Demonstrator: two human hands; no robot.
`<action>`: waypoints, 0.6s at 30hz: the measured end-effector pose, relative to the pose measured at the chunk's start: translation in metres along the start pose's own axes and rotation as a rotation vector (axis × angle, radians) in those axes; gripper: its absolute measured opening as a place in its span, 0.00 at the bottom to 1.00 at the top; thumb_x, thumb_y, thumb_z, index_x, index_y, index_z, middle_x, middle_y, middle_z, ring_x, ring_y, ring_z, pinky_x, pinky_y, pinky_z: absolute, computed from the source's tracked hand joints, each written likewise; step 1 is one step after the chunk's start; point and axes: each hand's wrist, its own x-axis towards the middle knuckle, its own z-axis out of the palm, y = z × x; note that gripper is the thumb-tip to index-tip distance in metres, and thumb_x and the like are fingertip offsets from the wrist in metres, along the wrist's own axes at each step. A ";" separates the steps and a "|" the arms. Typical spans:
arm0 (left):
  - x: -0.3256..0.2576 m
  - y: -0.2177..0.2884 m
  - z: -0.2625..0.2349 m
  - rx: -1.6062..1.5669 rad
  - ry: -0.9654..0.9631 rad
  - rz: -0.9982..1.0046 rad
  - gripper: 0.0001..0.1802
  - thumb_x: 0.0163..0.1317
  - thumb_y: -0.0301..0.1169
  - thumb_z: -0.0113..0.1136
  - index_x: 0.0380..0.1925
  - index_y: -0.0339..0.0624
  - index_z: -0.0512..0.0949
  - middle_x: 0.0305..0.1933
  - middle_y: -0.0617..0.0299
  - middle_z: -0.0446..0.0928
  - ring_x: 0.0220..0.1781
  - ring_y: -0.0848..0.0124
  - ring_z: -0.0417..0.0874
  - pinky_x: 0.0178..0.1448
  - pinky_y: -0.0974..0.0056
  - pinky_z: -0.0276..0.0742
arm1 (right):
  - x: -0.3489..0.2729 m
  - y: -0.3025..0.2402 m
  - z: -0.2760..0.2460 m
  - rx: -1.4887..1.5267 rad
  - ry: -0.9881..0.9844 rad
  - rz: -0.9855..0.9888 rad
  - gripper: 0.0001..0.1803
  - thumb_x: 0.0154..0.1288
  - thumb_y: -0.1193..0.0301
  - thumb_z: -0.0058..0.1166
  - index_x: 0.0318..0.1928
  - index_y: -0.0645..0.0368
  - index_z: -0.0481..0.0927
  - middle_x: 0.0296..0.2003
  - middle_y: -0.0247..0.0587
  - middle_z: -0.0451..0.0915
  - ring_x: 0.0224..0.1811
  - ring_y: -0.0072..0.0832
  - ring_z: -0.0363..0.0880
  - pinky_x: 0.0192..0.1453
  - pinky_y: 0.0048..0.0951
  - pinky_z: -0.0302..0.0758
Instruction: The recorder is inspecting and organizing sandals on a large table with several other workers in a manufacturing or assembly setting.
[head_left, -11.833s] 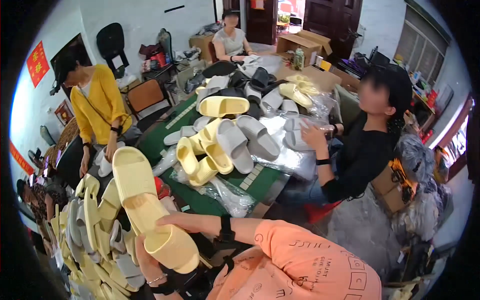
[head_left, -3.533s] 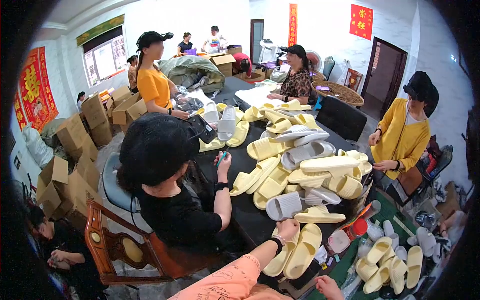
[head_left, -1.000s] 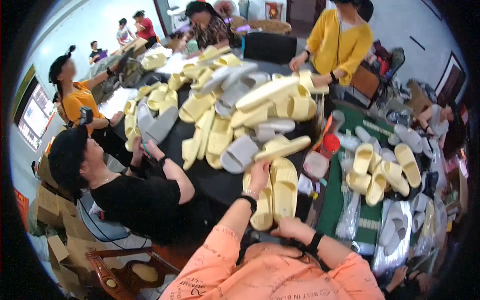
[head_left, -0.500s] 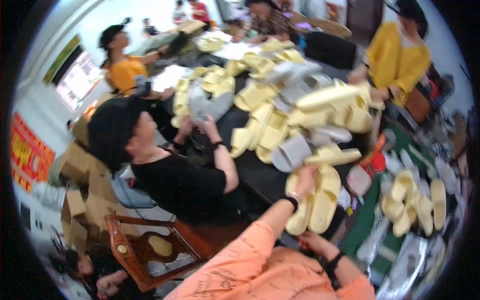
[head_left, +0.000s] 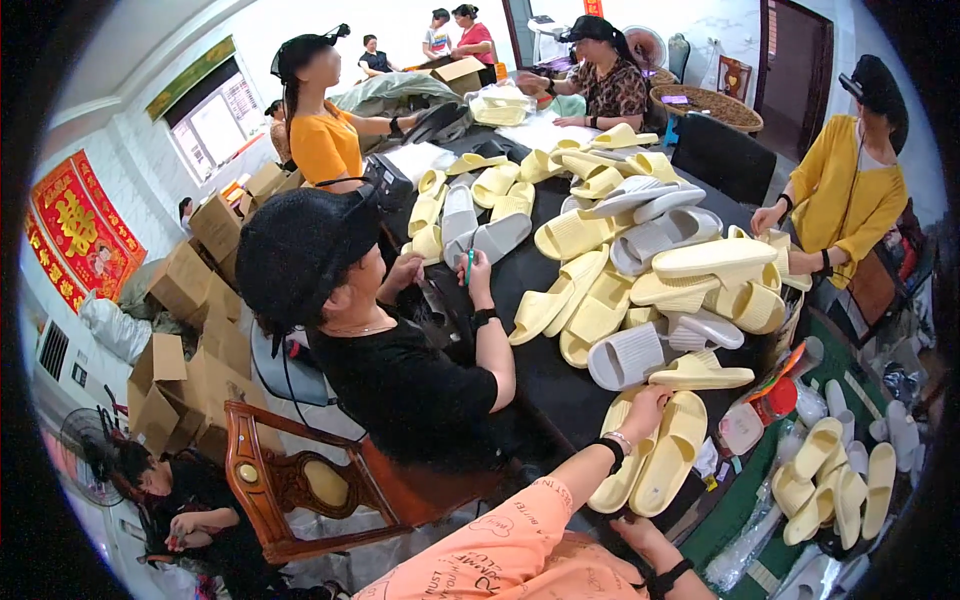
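Observation:
A pair of pale yellow slippers (head_left: 670, 455) lies side by side at the near edge of the table in front of me, heels toward me. My left hand (head_left: 648, 408) is closed over the strap end of the left slipper. At the heel end, my right hand (head_left: 642, 537) has its fingers curled against the slippers; its fingertips are partly hidden. Just beyond my left hand lies another yellow slipper (head_left: 702, 371), beside a grey slipper (head_left: 626, 358). A large heap of yellow and grey slippers (head_left: 715, 260) rises behind them.
Left of me, a person in black (head_left: 400, 370) sits holding a small green tool (head_left: 469, 266). A person in yellow (head_left: 850, 190) stands at the far right. More slippers (head_left: 822, 475) lie on a green surface to my right, near a red-lidded jar (head_left: 775, 402). A wooden chair (head_left: 300, 480) stands left.
My view has shifted, so the scene sits lower and further right in the picture, and it is sharper. Both my hands stay at the same pair of yellow slippers.

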 end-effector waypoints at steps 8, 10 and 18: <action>0.019 -0.007 -0.017 -0.129 -0.077 -0.181 0.06 0.54 0.25 0.48 0.30 0.37 0.74 0.22 0.63 0.74 0.22 0.75 0.70 0.27 0.69 0.68 | 0.018 0.003 -0.011 0.485 -0.236 0.074 0.10 0.59 0.69 0.46 0.40 0.59 0.73 0.25 0.31 0.73 0.24 0.17 0.69 0.26 0.16 0.64; 0.029 -0.011 -0.017 -0.187 -0.147 -0.272 0.07 0.55 0.24 0.49 0.32 0.34 0.74 0.24 0.68 0.72 0.25 0.80 0.69 0.30 0.75 0.66 | 0.019 0.003 -0.012 0.609 -0.146 0.135 0.10 0.60 0.70 0.45 0.40 0.59 0.73 0.24 0.29 0.72 0.22 0.15 0.66 0.24 0.15 0.61; 0.016 -0.007 -0.010 -0.428 -0.126 -0.353 0.07 0.56 0.23 0.51 0.34 0.31 0.74 0.26 0.64 0.74 0.28 0.78 0.73 0.34 0.75 0.70 | -0.016 -0.018 -0.021 0.377 -0.284 0.077 0.11 0.60 0.67 0.46 0.36 0.61 0.75 0.24 0.30 0.73 0.25 0.15 0.68 0.29 0.16 0.66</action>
